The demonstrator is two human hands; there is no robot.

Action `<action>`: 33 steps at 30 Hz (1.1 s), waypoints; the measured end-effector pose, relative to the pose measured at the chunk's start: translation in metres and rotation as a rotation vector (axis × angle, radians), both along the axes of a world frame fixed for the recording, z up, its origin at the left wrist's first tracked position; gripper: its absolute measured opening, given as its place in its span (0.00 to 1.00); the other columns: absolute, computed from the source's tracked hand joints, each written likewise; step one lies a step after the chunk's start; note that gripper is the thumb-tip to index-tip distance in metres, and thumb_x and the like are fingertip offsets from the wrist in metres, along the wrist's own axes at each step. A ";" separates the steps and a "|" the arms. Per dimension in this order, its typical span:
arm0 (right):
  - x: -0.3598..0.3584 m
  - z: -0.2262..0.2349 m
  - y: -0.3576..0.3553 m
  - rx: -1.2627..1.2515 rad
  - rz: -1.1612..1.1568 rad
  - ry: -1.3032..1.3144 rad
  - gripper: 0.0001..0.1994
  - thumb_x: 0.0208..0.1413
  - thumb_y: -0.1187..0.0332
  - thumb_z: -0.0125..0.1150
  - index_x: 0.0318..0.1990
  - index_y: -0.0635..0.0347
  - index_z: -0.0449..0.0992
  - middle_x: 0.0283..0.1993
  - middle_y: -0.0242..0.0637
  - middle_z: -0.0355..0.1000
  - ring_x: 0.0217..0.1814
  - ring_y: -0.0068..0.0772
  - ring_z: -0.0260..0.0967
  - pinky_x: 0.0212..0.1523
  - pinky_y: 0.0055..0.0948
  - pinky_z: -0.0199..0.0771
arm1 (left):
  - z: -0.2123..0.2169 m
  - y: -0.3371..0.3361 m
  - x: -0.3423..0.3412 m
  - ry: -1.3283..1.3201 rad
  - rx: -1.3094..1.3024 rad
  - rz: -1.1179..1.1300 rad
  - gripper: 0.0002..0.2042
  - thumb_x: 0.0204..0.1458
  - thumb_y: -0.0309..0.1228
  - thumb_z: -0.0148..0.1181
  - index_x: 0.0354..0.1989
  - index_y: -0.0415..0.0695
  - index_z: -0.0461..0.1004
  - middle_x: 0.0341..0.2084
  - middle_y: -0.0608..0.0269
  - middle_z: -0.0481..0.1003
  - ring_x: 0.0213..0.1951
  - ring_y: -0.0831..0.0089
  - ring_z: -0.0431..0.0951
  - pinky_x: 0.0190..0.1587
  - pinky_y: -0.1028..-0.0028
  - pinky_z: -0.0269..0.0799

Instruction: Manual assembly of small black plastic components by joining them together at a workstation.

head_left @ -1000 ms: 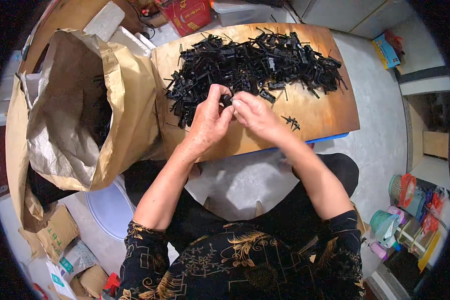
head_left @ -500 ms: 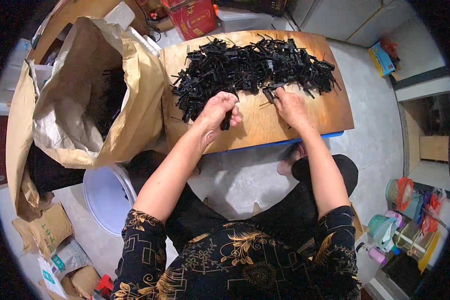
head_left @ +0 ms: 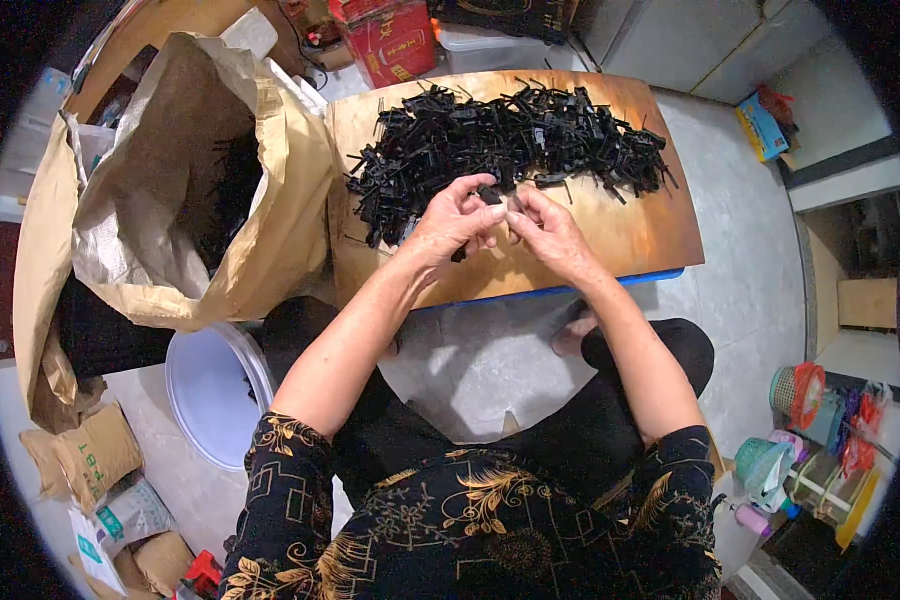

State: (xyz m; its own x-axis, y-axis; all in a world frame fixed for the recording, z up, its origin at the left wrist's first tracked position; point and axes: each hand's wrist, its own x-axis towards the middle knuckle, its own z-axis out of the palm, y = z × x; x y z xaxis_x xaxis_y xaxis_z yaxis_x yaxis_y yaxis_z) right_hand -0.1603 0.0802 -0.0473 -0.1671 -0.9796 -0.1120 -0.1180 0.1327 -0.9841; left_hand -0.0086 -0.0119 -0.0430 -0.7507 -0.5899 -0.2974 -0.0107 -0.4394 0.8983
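Observation:
Across the back of a wooden board (head_left: pixel 620 235) spreads a heap of small black plastic parts (head_left: pixel 530 130) with thin stems. In front of the heap, near the board's front edge, my two hands meet. My left hand (head_left: pixel 462 218) is closed on a black plastic part (head_left: pixel 489 195), held between thumb and fingers; another dark piece shows below its curled fingers. My right hand (head_left: pixel 548 228) pinches at the same part from the right, its thumb and forefinger close to the left thumb. The fingers hide most of the part.
Left of the board stands a large open paper sack (head_left: pixel 290 200) with black parts inside. Below it is a white round bucket (head_left: pixel 205 400). A red box (head_left: pixel 382 45) and a clear plastic tub (head_left: pixel 490 50) are behind the board. Baskets and bags (head_left: pixel 770 465) sit at the right.
My right hand has left the heap's front edge and moved left to meet my left hand. My left hand has shifted slightly right and turned, bringing the black part up between the fingers.

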 end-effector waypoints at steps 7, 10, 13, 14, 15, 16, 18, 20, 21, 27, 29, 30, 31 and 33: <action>0.005 -0.008 0.003 -0.041 0.016 0.003 0.08 0.59 0.66 0.50 0.40 0.60 0.68 0.27 0.25 0.65 0.27 0.12 0.61 0.27 0.15 0.63 | 0.003 0.003 -0.002 0.001 -0.091 0.049 0.19 0.49 0.31 0.60 0.49 0.41 0.64 0.25 0.68 0.72 0.22 0.84 0.71 0.18 0.86 0.60; 0.015 -0.003 0.004 -0.022 -0.004 -0.073 0.10 0.59 0.65 0.49 0.42 0.62 0.68 0.27 0.25 0.65 0.27 0.13 0.61 0.27 0.16 0.63 | 0.003 0.004 -0.002 -0.021 -0.125 0.098 0.17 0.50 0.29 0.58 0.48 0.42 0.64 0.25 0.69 0.72 0.23 0.84 0.72 0.18 0.86 0.60; 0.018 -0.002 0.006 -0.018 -0.063 0.108 0.11 0.60 0.65 0.47 0.43 0.64 0.67 0.26 0.26 0.65 0.26 0.15 0.61 0.27 0.17 0.63 | 0.002 0.003 -0.002 -0.049 -0.195 0.126 0.15 0.50 0.27 0.56 0.46 0.42 0.64 0.24 0.69 0.71 0.23 0.84 0.72 0.19 0.85 0.61; 0.018 -0.001 0.005 -0.017 -0.061 0.107 0.11 0.60 0.65 0.47 0.43 0.64 0.67 0.26 0.26 0.65 0.26 0.15 0.61 0.27 0.17 0.63 | 0.002 0.002 -0.002 -0.069 -0.248 0.124 0.14 0.51 0.25 0.55 0.46 0.42 0.64 0.24 0.69 0.70 0.24 0.83 0.73 0.19 0.85 0.61; 0.017 -0.001 0.004 -0.015 -0.080 0.129 0.12 0.61 0.65 0.46 0.43 0.65 0.67 0.25 0.27 0.65 0.26 0.15 0.61 0.27 0.18 0.63 | 0.002 0.002 -0.002 -0.070 -0.247 0.125 0.14 0.51 0.25 0.55 0.46 0.42 0.64 0.24 0.69 0.70 0.24 0.83 0.73 0.19 0.85 0.61; 0.016 -0.001 0.004 -0.011 -0.103 0.153 0.12 0.61 0.64 0.44 0.43 0.65 0.67 0.24 0.27 0.65 0.25 0.16 0.60 0.27 0.18 0.63 | 0.003 0.004 -0.002 -0.079 -0.249 0.091 0.15 0.51 0.28 0.55 0.47 0.42 0.63 0.26 0.68 0.71 0.24 0.83 0.73 0.18 0.85 0.60; 0.016 0.001 0.001 -0.018 -0.076 0.092 0.12 0.62 0.64 0.44 0.42 0.65 0.67 0.23 0.28 0.64 0.25 0.16 0.60 0.26 0.19 0.63 | 0.002 0.006 -0.002 -0.088 -0.248 0.056 0.16 0.52 0.30 0.55 0.47 0.43 0.61 0.28 0.67 0.71 0.25 0.82 0.74 0.17 0.86 0.58; 0.017 0.004 -0.001 -0.027 -0.046 0.028 0.12 0.62 0.64 0.43 0.42 0.65 0.67 0.23 0.28 0.64 0.24 0.16 0.59 0.26 0.19 0.62 | 0.003 0.009 -0.003 -0.093 -0.280 0.008 0.14 0.53 0.30 0.53 0.47 0.43 0.60 0.28 0.67 0.70 0.25 0.82 0.73 0.17 0.86 0.57; 0.017 0.006 -0.002 -0.038 -0.035 0.053 0.12 0.62 0.63 0.42 0.41 0.64 0.67 0.23 0.27 0.64 0.24 0.15 0.59 0.25 0.19 0.61 | 0.004 0.010 -0.003 -0.095 -0.277 0.009 0.14 0.53 0.30 0.53 0.47 0.43 0.60 0.28 0.67 0.70 0.25 0.82 0.73 0.17 0.86 0.57; 0.014 0.002 -0.004 -0.010 0.033 0.035 0.11 0.62 0.64 0.41 0.38 0.61 0.67 0.21 0.25 0.61 0.22 0.14 0.56 0.24 0.17 0.58 | 0.006 0.005 -0.001 -0.148 -0.346 -0.041 0.12 0.54 0.28 0.51 0.45 0.44 0.60 0.28 0.67 0.69 0.25 0.82 0.72 0.19 0.85 0.61; 0.013 0.004 -0.003 0.002 0.035 0.009 0.11 0.62 0.64 0.41 0.37 0.61 0.67 0.21 0.25 0.60 0.22 0.14 0.55 0.23 0.17 0.57 | 0.007 0.005 -0.002 -0.158 -0.348 -0.061 0.11 0.53 0.26 0.52 0.44 0.43 0.60 0.26 0.67 0.68 0.24 0.81 0.71 0.21 0.82 0.64; 0.011 0.007 -0.002 0.020 0.053 0.049 0.11 0.62 0.63 0.41 0.37 0.61 0.67 0.20 0.24 0.58 0.22 0.14 0.54 0.23 0.18 0.56 | 0.003 0.004 -0.002 -0.158 -0.343 -0.063 0.11 0.53 0.26 0.52 0.44 0.43 0.60 0.26 0.67 0.68 0.24 0.81 0.71 0.21 0.82 0.64; 0.012 0.010 -0.002 0.036 0.076 0.087 0.11 0.62 0.63 0.41 0.36 0.60 0.66 0.20 0.24 0.57 0.22 0.15 0.53 0.23 0.18 0.55 | 0.002 0.003 -0.002 -0.147 -0.359 -0.071 0.12 0.52 0.25 0.52 0.43 0.42 0.60 0.26 0.66 0.67 0.24 0.81 0.71 0.22 0.82 0.65; 0.013 0.014 -0.003 0.041 0.087 0.086 0.11 0.62 0.63 0.41 0.36 0.60 0.66 0.20 0.23 0.56 0.21 0.15 0.52 0.22 0.19 0.55 | -0.001 0.001 0.000 -0.140 -0.372 -0.076 0.12 0.52 0.24 0.52 0.42 0.42 0.60 0.25 0.65 0.66 0.24 0.80 0.71 0.24 0.81 0.67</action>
State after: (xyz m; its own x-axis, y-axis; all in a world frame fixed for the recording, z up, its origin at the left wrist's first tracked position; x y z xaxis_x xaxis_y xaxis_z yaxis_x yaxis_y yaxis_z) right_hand -0.1472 0.0767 -0.0338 -0.0923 -0.9857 -0.1413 -0.2150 0.1583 -0.9637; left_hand -0.0082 -0.0114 -0.0444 -0.7637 -0.6209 -0.1768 -0.1644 -0.0778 0.9833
